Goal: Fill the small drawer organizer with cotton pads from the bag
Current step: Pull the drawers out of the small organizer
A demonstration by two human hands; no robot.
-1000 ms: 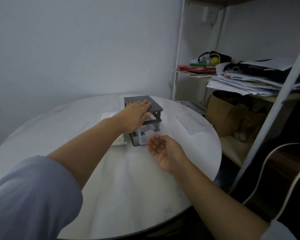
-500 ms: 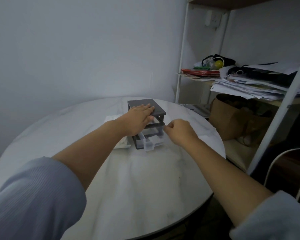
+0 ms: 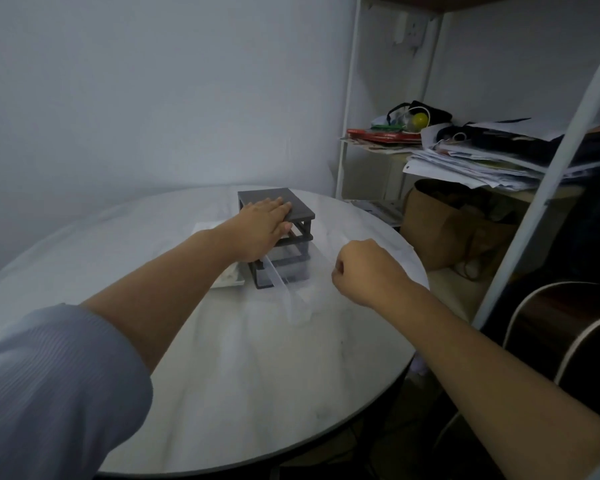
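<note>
So I count 1 grey drawer organizer (image 3: 276, 216), 1 clear drawer (image 3: 290, 292) pulled out of it, 1 white bag (image 3: 227, 277), 1 round table (image 3: 222, 375), 2 hands, 1 guitar (image 3: 568, 341), and 1 brown paper bag (image 3: 444, 230) by the shelf.

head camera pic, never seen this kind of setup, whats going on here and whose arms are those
There is no machine here. The picture comes from a wide-angle camera worn on a person's head, looking forward and down, so the arms are that person's own. The left hand lies flat on top of a small dark drawer organizer on a round white table, steadying it. A clear drawer sticks far out of the organizer toward the camera. The right hand is curled shut beside the drawer; whether it grips it is too blurred to tell. A white bag lies partly hidden behind the left arm. Cluttered shelves stand to the right.
</note>
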